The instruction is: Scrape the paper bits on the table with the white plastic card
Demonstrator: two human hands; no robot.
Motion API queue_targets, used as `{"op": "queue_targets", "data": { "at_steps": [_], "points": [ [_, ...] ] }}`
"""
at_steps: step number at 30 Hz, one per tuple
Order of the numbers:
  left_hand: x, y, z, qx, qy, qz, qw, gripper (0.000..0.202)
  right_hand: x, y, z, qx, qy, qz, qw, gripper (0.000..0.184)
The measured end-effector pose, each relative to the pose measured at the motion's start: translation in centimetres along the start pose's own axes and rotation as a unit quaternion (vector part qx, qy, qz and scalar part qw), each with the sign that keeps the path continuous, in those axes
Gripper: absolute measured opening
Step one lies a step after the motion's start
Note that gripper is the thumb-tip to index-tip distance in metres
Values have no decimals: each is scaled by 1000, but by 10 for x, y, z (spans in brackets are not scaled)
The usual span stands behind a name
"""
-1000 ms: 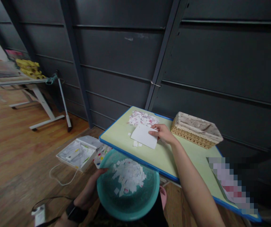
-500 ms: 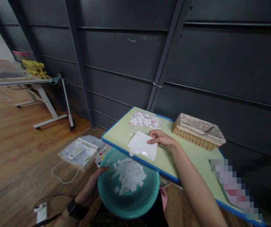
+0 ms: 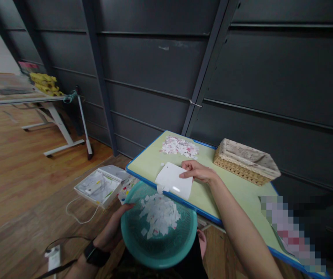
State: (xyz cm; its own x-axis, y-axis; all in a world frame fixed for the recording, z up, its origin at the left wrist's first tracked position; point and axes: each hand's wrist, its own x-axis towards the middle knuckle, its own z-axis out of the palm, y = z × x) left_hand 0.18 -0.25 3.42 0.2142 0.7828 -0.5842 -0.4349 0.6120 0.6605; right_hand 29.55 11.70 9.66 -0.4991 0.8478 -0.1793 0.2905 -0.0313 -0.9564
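Observation:
My left hand [image 3: 119, 219] grips the left rim of a teal mesh basket [image 3: 166, 254], which sits below the table's front edge. Inside it lies a heap of white paper scraps [image 3: 160, 215]. My right hand [image 3: 197, 171] pinches a flexible white sheet [image 3: 174, 180] with one small hole near its corner, and its lower edge reaches the table's blue border. A few scraps [image 3: 162, 189] lie at that edge, above the basket. Farther back on the table is a second pile of paper scraps [image 3: 179, 146], some with pink marks.
The pale green table [image 3: 233, 201] has a blue edge. On it stand a lined wicker basket [image 3: 246, 162] and, at right, a pixelated flat item [image 3: 292, 234]. An open white box [image 3: 98, 188] and a power strip [image 3: 54, 257] lie on the floor. Another table [image 3: 24, 99] stands at left.
The white sheet has slid slightly toward me and left, and the scraps at its edge have moved onto the table's border. My left hand still holds the basket.

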Motion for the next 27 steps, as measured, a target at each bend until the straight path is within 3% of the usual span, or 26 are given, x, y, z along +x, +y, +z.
{"op": "queue_targets", "data": {
  "at_steps": [2, 4, 7, 10, 17, 25, 27],
  "points": [
    [-1, 1, 0, 4, 5, -3, 1000, 28, 2, 0, 2, 4, 17, -5, 1000, 34],
    [-1, 1, 0, 7, 9, -4, 1000, 29, 6, 1, 1, 12, 110, -31, 993, 37],
    [-1, 2, -1, 9, 13, 4, 1000, 27, 13, 6, -5, 20, 300, -80, 950, 48],
    [2, 3, -4, 9, 12, 19, 1000, 23, 17, 13, -13, -8, 357, -84, 930, 56],
    [8, 2, -11, 13, 17, 47, 999, 17, 17, 14, -7, -115, 285, -85, 948, 44],
    [7, 3, -10, 4, 23, 33, 999, 14, 9, 5, 8, -61, 98, -41, 992, 49],
    [7, 3, -10, 4, 20, 32, 999, 16, 8, 4, 2, -34, 105, -41, 993, 50]
  ]
}}
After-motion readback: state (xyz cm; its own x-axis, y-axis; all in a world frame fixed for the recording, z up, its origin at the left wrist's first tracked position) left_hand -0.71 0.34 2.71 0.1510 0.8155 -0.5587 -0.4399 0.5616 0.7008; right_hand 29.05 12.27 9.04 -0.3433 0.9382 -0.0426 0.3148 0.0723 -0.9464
